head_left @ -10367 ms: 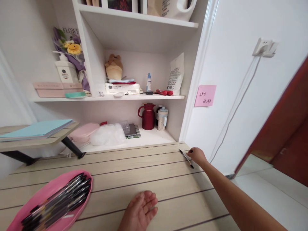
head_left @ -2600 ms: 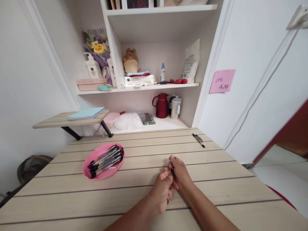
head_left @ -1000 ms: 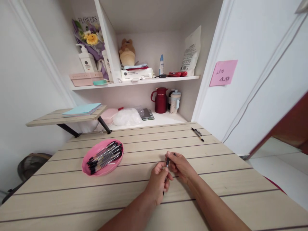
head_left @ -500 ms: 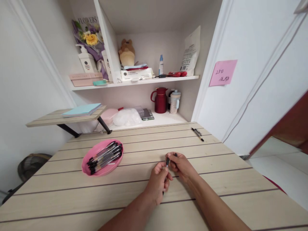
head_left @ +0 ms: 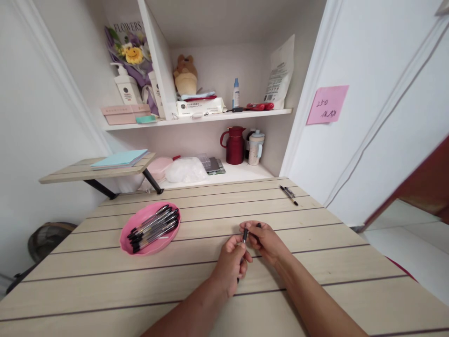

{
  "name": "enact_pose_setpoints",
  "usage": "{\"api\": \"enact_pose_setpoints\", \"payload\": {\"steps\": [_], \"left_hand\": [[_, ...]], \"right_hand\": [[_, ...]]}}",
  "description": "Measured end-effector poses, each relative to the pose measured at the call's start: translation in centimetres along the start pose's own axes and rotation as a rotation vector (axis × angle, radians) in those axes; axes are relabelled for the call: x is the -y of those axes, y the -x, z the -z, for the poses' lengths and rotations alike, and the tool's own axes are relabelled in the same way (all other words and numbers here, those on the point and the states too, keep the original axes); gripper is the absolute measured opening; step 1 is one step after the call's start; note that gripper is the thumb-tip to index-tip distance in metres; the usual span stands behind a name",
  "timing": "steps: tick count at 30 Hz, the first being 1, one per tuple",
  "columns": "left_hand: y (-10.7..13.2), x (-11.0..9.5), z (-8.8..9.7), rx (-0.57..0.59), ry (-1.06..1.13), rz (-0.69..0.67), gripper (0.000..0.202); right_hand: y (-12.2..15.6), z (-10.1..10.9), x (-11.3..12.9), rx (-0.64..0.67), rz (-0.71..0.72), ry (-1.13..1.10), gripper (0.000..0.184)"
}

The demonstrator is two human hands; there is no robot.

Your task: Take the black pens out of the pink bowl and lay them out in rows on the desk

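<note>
Both my hands meet over the middle of the wooden table [head_left: 315,262]. My left hand [head_left: 231,262] is closed around the barrel of a black pen [head_left: 244,235], which points away from me. My right hand [head_left: 264,241] is closed at the pen's far end, fingers pinched around a small dark piece that looks like its cap. A pink dish [head_left: 140,245] holding several black pens lies to the left of my hands. One more black pen [head_left: 289,195] lies alone near the table's far right corner.
White shelves stand behind the table with a red jug [head_left: 233,145], a mug [head_left: 256,147], a plastic bag [head_left: 185,169] and toiletries. A small raised wooden shelf [head_left: 87,171] with a blue folder sits at the left. A pink note [head_left: 327,105] is stuck to the wall.
Earlier my right hand set a pen at the far right corner; both hands then came together on another pen. Over the last second they have barely moved.
</note>
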State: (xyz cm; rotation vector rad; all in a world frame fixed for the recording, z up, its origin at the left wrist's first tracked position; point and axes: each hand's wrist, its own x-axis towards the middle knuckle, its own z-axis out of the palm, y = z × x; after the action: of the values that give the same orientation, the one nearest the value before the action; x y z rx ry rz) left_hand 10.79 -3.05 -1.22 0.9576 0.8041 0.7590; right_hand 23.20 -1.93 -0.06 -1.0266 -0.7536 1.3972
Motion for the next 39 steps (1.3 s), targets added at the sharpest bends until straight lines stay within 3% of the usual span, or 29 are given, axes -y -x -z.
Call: {"api": "enact_pose_setpoints", "payload": {"steps": [9, 14, 23, 30, 34, 39], "left_hand": [[0.1, 0.0, -0.1, -0.021, -0.010, -0.011, 0.027], [0.1, -0.1, 0.0, 0.018, -0.006, -0.001, 0.030], [-0.2, 0.3, 0.3, 0.016, 0.054, 0.000, 0.035], [-0.3, -0.5, 0.2, -0.015, 0.457, -0.095, 0.027], [-0.3, -0.7, 0.5, 0.018, 0.582, -0.123, 0.020], [-0.9, -0.5, 1.0, -0.051, 0.653, -0.064, 0.026]], "right_hand": [[0.0, 0.0, -0.2, -0.080, -0.007, 0.078, 0.032], [0.0, 0.2, 0.1, -0.036, 0.028, 0.005, 0.030], [-0.9, 1.4, 0.1, -0.232, 0.133, -0.171, 0.030], [0.4, -0.6, -0.6, -0.181, 0.039, 0.121, 0.036], [1.2, -1.0, -1.0, -0.284, 0.213, 0.396, 0.027], [2.5, -0.8, -2.0, -0.154, 0.320, 0.673, 0.013]]}}
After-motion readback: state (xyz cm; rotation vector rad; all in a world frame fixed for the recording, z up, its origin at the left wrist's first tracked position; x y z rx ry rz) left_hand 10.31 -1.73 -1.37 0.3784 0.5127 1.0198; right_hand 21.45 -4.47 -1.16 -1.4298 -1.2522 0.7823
